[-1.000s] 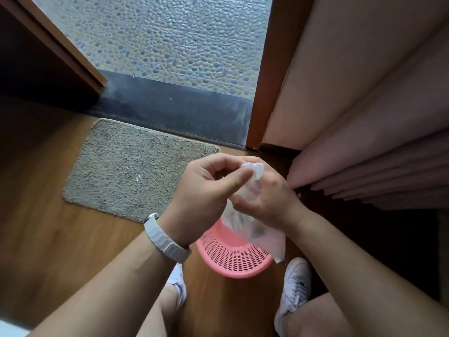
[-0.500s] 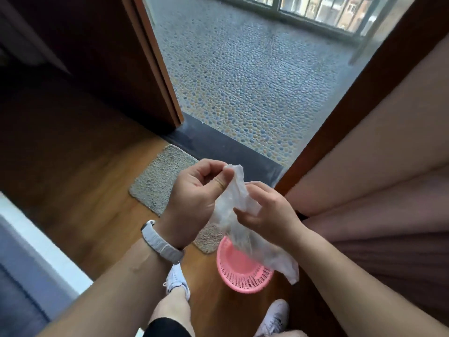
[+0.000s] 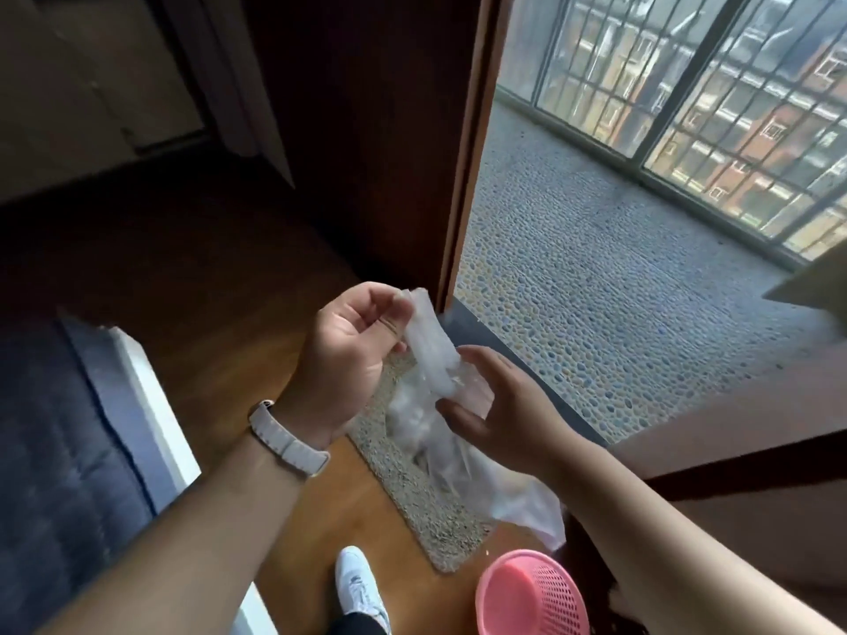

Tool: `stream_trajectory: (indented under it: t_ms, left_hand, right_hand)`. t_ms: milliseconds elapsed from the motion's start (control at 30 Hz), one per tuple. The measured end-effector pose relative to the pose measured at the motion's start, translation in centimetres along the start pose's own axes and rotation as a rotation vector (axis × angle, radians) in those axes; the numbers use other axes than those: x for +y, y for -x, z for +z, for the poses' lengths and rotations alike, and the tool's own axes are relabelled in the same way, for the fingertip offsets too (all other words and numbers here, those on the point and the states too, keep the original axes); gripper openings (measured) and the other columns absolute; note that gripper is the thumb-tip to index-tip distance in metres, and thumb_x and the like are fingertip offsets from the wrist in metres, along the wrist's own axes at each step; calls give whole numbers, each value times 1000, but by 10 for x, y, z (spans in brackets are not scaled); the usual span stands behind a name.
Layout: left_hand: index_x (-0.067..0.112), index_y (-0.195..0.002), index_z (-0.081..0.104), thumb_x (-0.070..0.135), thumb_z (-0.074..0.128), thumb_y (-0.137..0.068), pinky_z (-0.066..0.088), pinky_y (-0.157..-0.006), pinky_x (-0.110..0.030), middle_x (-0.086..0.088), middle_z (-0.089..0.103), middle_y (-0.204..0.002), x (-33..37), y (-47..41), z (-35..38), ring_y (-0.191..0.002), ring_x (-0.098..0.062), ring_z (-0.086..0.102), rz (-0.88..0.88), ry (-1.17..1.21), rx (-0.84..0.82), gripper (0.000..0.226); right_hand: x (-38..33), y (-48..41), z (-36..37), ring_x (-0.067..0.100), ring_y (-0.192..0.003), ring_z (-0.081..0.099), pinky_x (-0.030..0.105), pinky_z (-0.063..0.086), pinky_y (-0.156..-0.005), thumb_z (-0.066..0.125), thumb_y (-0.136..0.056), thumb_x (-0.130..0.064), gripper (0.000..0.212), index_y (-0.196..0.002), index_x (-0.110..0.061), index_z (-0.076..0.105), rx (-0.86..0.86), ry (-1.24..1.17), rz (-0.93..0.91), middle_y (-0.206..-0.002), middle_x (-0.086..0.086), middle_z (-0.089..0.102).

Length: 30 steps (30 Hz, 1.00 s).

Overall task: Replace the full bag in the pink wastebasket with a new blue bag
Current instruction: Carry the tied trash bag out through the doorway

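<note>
Floor: wood, mat laid by the door.
Bag: pinched at the top by left hand, gripped lower by right hand, likely to be opened.
Basket: near right, unlined.

Daylight from the window; dim, motion-blurred, wide-angle edges.

I see a thin, translucent plastic bag, seemingly whitish in this blurred view. It is held up, its top folded and its lower part hanging crumpled. Below it, the pink mesh wastebasket stands on the wooden floor.
</note>
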<state>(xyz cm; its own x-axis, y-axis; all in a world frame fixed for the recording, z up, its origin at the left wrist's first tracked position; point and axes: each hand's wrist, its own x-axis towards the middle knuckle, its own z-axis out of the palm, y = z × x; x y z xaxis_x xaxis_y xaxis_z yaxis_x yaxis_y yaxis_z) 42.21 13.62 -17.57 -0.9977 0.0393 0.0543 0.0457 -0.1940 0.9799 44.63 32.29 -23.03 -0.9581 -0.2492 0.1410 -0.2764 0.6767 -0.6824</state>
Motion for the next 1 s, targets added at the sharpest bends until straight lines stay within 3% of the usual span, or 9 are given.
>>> stream_trajectory:
  t_ms: [100, 167, 267, 433, 533, 700, 833, 1000]
  left_hand:
    - [15, -82, 65, 25, 62, -83, 52, -66, -26, 3, 65, -72, 32, -29, -56, -71, -13, 60, 16, 4, 42, 11]
    - [13, -84, 66, 27, 62, -83, 52, -69, -29, -1, 64, -75, 53, -41, -91, -74, -17, 59, 43, -35, 60, 14]
    - [10, -86, 64, 27, 61, -82, 50, -65, -21, 5, 65, -73, 79, -51, -139, -72, -8, 60, 83, -83, 114, 18]
    - [20, -83, 67, 31, 62, -83, 50, -66, -21, 7, 67, -76, 110, -53, -206, -75, -8, 60, 124, -122, 255, 12]
    - [25, -78, 68, 31, 63, -82, 48, -64, -20, 11, 67, -73, 125, -52, -241, -72, -4, 60, 148, -133, 362, 9]
    - [25, -82, 68, 33, 64, -85, 50, -68, -23, 7, 69, -81, 145, -50, -297, -79, -9, 63, 153, -183, 521, 9]
    - [25, -85, 68, 31, 62, -87, 48, -71, -26, 5, 68, -84, 152, -63, -330, -81, -9, 61, 139, -205, 681, 9]
    - [18, -91, 66, 30, 58, -89, 50, -71, -27, -4, 69, -93, 167, -109, -345, -86, -15, 63, 116, -269, 872, 14]
  right_hand:
    - [-42, -54, 26, -6, -98, 47, 2, 31, -83, 66, -77, -46, 58, -128, -21, 53, -49, 3, -49, -111, -20, 51]
    - [-70, -86, 45, -3, -98, 50, 7, 35, -83, 69, -78, -46, 57, -127, -22, 53, -61, -3, -80, -111, -19, 52]
    - [-109, -127, 69, 3, -102, 53, 18, 42, -86, 73, -80, -43, 57, -129, -23, 53, -91, -21, -126, -117, -14, 57]
    - [-163, -185, 99, -8, -96, 47, 4, 34, -82, 77, -77, -36, 54, -125, -20, 58, -146, -35, -256, -110, -20, 52]
    - [-195, -218, 120, -3, -97, 49, 13, 39, -85, 78, -76, -34, 55, -125, -19, 58, -203, -60, -333, -110, -20, 51]
    - [-240, -273, 163, 0, -97, 53, 8, 36, -82, 78, -76, -33, 54, -125, -19, 58, -321, -116, -475, -108, -19, 53]
    - [-263, -322, 194, 9, -98, 59, 20, 45, -85, 78, -77, -33, 52, -123, -18, 59, -423, -165, -598, -108, -15, 57]
    - [-279, -402, 216, 7, -94, 59, 10, 41, -78, 75, -78, -35, 48, -121, -21, 59, -558, -200, -738, -105, -13, 59]
